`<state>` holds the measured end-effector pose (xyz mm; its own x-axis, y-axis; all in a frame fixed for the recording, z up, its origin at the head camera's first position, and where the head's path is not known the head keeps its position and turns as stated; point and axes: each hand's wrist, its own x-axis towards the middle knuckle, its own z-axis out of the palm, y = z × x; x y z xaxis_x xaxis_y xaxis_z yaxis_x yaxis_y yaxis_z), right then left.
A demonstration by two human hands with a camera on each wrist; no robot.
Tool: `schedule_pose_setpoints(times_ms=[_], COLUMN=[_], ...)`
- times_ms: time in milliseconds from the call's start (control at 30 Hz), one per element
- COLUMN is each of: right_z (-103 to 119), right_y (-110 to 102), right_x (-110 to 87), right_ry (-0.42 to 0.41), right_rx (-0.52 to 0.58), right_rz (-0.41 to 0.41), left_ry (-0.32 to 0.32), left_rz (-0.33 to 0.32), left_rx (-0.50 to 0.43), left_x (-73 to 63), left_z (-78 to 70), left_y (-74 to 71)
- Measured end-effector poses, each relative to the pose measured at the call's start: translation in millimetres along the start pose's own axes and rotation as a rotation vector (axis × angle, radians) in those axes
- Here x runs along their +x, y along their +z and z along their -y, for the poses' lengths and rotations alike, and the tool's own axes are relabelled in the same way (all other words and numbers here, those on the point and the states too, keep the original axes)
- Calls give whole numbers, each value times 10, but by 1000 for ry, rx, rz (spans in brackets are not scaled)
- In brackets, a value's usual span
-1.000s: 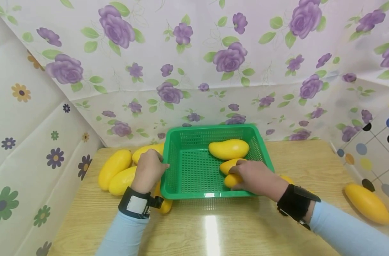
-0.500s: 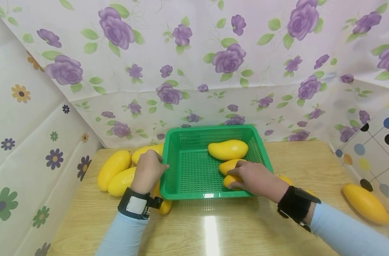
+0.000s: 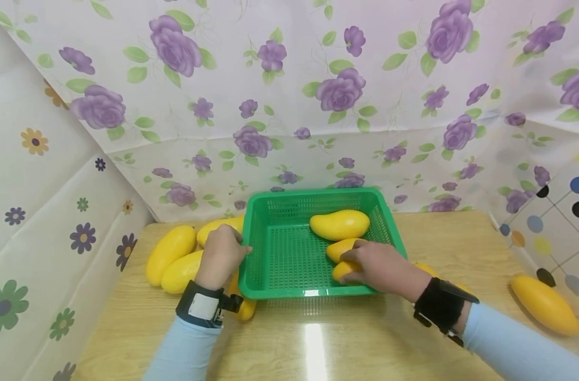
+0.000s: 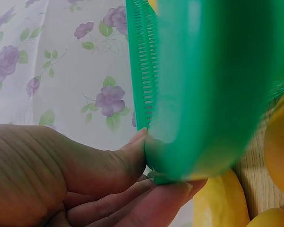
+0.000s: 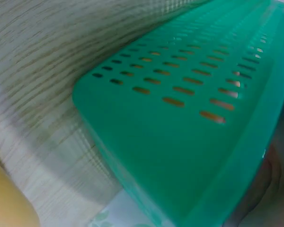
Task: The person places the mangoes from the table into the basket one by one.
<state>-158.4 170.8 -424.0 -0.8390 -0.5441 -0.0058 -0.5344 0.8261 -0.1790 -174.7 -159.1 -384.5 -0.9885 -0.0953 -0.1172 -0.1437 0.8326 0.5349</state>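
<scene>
A green plastic basket (image 3: 282, 293) with slotted walls stands on the table. My left hand (image 3: 221, 256) pinches its left rim; in the left wrist view the thumb lies on one side of the green edge (image 4: 203, 94) and the fingers on the other. Over the basket's front right corner reaches my right hand (image 3: 382, 267), its fingers curled on a yellow mango (image 3: 345, 271) inside. A second mango (image 3: 338, 250) lies right behind that one, and a third (image 3: 341, 225) farther back. In the right wrist view the basket wall (image 5: 132, 132) hides most of the hand.
Several mangoes (image 3: 170, 254) lie on the wooden table (image 3: 270, 344) left of the basket, one partly under the left wrist. Another mango (image 3: 545, 304) rests at the far right, and one (image 3: 427, 269) shows behind the right wrist. A flowered cloth (image 3: 289, 106) hangs behind.
</scene>
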Motion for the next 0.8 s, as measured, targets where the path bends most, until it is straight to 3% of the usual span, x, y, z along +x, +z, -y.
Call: schedule_pose_setpoints(times_ms=[167, 400, 633, 800], right_z=[-111, -393, -746, -972], right_y=[-129, -437, -556, -538], right_x=[-38, -187, -524, -813], right_ry=[57, 185, 403, 545], right_rx=[67, 37, -22, -5], right_rz=[-70, -217, -307, -300], left_ry=[-16, -12, 7, 3], left_rz=[12, 3, -9, -7], left_rx=[-6, -13, -9, -10], left_x=[6, 11, 11, 10], left_z=[5, -2, 6, 13], left_y=[12, 5, 13, 20])
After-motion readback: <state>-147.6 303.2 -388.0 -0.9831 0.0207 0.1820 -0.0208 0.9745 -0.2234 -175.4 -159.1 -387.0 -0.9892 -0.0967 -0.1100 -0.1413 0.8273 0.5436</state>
